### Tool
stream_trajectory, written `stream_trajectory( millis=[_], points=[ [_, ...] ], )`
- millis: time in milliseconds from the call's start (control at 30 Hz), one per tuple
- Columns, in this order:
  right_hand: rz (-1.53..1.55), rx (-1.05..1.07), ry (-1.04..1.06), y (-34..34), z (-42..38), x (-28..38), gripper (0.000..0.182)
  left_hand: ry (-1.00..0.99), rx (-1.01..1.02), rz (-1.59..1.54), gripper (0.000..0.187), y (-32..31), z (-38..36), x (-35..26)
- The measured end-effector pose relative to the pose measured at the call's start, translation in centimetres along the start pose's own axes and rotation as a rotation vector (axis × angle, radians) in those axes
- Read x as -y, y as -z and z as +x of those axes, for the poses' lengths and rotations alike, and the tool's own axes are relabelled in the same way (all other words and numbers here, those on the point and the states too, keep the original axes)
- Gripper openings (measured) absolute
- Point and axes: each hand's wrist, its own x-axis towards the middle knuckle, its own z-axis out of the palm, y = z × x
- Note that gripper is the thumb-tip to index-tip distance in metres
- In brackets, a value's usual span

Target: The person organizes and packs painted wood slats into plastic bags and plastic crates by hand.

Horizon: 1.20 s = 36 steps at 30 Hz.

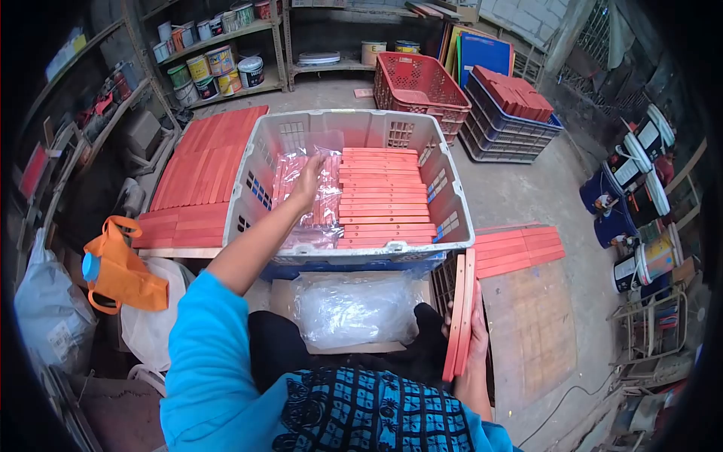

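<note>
My left hand (307, 182) reaches into a grey plastic crate (239, 197), its fingers stretched out over red wooden slats (285, 175) covered in clear plastic. Whether the fingertips pinch the film is hard to see. Beside these, a stack of bare red slats (384, 188) with small holes fills the right part of the crate. To the right of the crate, my right hand (477, 331) is closed around two red wooden slats (460, 316), held side by side and nearly upright. A cardboard box of clear plastic bags (354, 305) sits below the crate, in front of my legs.
Red slats (203, 166) lie in rows at left, and more slats (520, 250) lie on a board (531, 316) at right. Behind stand a red crate (422, 87) and stacked blue crates (512, 139). An orange bag (124, 264) is at left; paint buckets (629, 196) are at right.
</note>
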Motion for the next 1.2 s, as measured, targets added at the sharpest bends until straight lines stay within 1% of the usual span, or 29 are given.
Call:
stream_trajectory(
  millis=[33, 100, 200, 233, 267, 333, 400, 500, 533, 567, 633, 700, 767, 867, 967, 1000, 1067, 1133, 1167, 1200],
  points=[
    [-0.005, -0.011, -0.007, 0.0, 0.2, 0.1, 0.068, 0.049, -0.051, 0.016, 0.060, 0.9, 3.2, 2.8],
    [-0.027, -0.039, -0.016, -0.2, 0.5, 0.5, 0.070, 0.081, 0.038, 0.041, 0.065, 0.4, 6.3, 6.0],
    [-0.044, -0.108, -0.007, -0.1, 1.1, 0.6, 0.071, 0.155, 0.168, 0.060, 0.074, -0.7, 8.2, 11.3],
    [-0.049, -0.123, -0.008, 0.0, 1.2, 0.6, 0.071, 0.212, 0.135, 0.035, 0.073, -2.1, 7.0, 10.4],
    [-0.044, -0.128, -0.013, 0.1, 1.4, 0.6, 0.071, 0.326, 0.034, -0.038, 0.072, -3.2, 5.6, 9.4],
    [-0.030, -0.136, -0.028, 0.0, 1.7, 0.4, 0.072, 0.524, -0.196, -0.214, 0.071, -5.9, 1.8, 4.2],
    [-0.025, -0.148, -0.024, 0.3, 2.0, 0.4, 0.071, 0.631, -0.246, -0.267, 0.072, -7.9, -0.7, 0.9],
    [-0.021, -0.163, -0.029, 0.1, 2.1, 0.4, 0.070, 0.689, -0.003, -0.109, 0.072, -8.8, -3.3, 0.2],
    [-0.021, -0.159, -0.027, 0.1, 2.1, 0.4, 0.069, 0.650, 0.028, 0.001, 0.071, -8.5, -2.7, 2.1],
    [-0.020, -0.153, -0.028, 0.0, 2.1, 0.3, 0.069, 0.673, 0.058, -0.004, 0.071, -8.1, -2.3, 2.3],
    [-0.035, -0.147, -0.017, 0.0, 2.2, 0.3, 0.068, 0.708, 0.112, -0.028, 0.070, -8.3, -2.2, 0.8],
    [-0.057, -0.159, 0.000, -0.1, 2.1, 0.2, 0.067, 0.718, 0.112, 0.082, 0.068, -8.1, -2.9, -0.4],
    [-0.010, -0.178, -0.013, -0.2, 2.0, 0.3, 0.066, 0.721, 0.139, 0.180, 0.066, -7.7, -3.6, -1.2],
    [-0.079, -0.205, 0.015, -0.1, 2.3, -0.2, 0.067, 0.784, 0.096, 0.357, 0.055, -7.0, -4.3, -1.5],
    [-0.140, -0.213, 0.014, -0.3, 2.1, -0.1, 0.068, 0.534, 0.025, 0.053, 0.044, -7.0, -6.2, -6.5],
    [-0.167, -0.204, 0.025, -0.4, 2.3, -0.3, 0.068, 0.323, -0.193, -0.075, 0.042, -4.6, -4.9, -4.9],
    [-0.194, -0.166, 0.053, -0.5, 1.9, 0.0, 0.066, -0.213, -0.167, -0.263, 0.043, -3.9, -9.9, -8.8],
    [-0.274, -0.151, 0.167, -1.5, 2.4, 1.7, 0.066, -0.640, -0.313, -0.318, 0.043, -1.8, -13.2, -9.1],
    [-0.306, -0.163, 0.240, -2.7, 3.0, 2.8, 0.066, -0.694, -0.429, -0.296, 0.044, -0.9, -14.5, -8.7],
    [-0.416, -0.123, 0.255, -4.2, 4.1, 4.4, 0.065, -0.742, -0.544, -0.271, 0.044, -0.1, -15.7, -8.1]
  ],
)
